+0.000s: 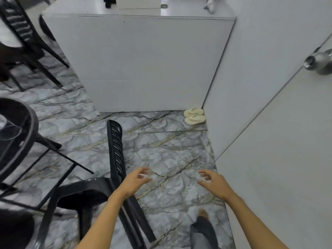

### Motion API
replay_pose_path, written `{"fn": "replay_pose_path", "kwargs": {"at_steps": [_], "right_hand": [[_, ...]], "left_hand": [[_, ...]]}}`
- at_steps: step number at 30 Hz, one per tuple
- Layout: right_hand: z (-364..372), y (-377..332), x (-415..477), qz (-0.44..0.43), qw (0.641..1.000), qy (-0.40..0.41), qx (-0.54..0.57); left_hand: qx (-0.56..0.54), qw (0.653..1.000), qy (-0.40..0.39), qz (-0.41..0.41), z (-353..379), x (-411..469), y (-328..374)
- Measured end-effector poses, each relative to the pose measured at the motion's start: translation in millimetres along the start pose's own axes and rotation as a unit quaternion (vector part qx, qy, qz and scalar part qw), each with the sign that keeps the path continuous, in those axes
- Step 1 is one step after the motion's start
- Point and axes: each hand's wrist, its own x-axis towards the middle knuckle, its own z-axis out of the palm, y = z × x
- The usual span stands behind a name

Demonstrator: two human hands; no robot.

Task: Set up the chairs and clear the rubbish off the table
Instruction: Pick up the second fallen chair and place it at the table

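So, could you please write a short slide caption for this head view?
Both empty hands, left and right, reach toward a tipped black chair on the marble floor.

Chair (pixel 100 187): black moulded plastic, glossy on seat and slatted back, light reflections visible. Floor (pixel 161 144): polished stone-look tile, grey with dark and gold veining, smooth, slight sheen. Cabinet panel (pixel 140 65): white, smooth, matt. Door knob (pixel 318 62): brushed metal, dull shine. Slippers (pixel 195 116): cream, soft foam or rubber look, matt. Table (pixel 27 126): dark rim, glass-like reflective top.
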Motion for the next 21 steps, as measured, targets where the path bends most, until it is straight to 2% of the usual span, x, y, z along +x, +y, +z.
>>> {"fn": "replay_pose_path", "kwargs": {"at_steps": [4, 11, 15, 21], "right_hand": [[-37.8, -23.0, 75.8, -0.042, 0.997, -0.063, -0.031], [-75.3, -80.3, 196.3, -0.114, 0.972, -0.176, -0.109], [-68.0, -133.0, 263.7, -0.176, 0.940, -0.234, -0.176], [-27.6, -226.7, 347.6, -0.250, 0.895, -0.291, -0.229]], "left_hand": [[-0.045, 0.995, 0.078, -0.033, -6.4, 24.4, 17.3], [-0.161, 0.958, 0.224, -0.084, -13.1, 42.3, 35.9], [-0.197, 0.923, 0.307, -0.127, -27.1, 56.9, 34.8], [-0.232, 0.881, 0.384, -0.152, -75.7, 98.4, 28.9]]}}
